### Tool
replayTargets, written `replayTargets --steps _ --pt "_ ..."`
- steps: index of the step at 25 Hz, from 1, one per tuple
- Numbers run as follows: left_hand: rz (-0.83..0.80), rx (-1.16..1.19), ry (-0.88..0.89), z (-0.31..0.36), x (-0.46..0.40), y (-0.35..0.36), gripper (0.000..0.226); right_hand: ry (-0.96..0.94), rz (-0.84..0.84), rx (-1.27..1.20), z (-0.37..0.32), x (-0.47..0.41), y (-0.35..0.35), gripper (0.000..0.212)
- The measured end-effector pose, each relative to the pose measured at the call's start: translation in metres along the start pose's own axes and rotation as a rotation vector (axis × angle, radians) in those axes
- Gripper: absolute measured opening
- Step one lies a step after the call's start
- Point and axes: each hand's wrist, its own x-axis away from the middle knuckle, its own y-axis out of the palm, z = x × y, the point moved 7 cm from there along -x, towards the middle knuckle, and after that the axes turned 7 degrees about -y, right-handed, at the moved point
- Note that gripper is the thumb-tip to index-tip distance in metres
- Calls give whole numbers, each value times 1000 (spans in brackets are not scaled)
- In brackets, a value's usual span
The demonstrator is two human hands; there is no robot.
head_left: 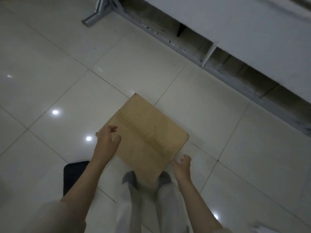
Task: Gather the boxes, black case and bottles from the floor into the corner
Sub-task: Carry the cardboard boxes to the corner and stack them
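A brown cardboard box point(144, 137), taped shut along its top, sits on the white tiled floor just ahead of my feet. My left hand point(107, 140) hovers over the box's left corner, fingers spread and loosely curled, holding nothing. My right hand point(182, 165) is beside the box's near right edge, fingers relaxed, holding nothing; whether it touches the box I cannot tell. A dark flat thing point(74, 175), perhaps the black case, lies on the floor at my left, partly hidden by my left forearm. No bottles are in view.
A grey metal shelf frame point(188, 52) with a white panel above it runs diagonally across the upper right. A grey metal leg point(94, 15) stands at the top. My socked feet point(129, 179) are right behind the box. Glossy floor tiles point(50, 64) spread to the left.
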Motion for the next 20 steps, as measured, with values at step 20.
replayTargets --steps 20 --pt "102 -291 -230 -115 -220 38 86 94 254 -262 74 -121 95 66"
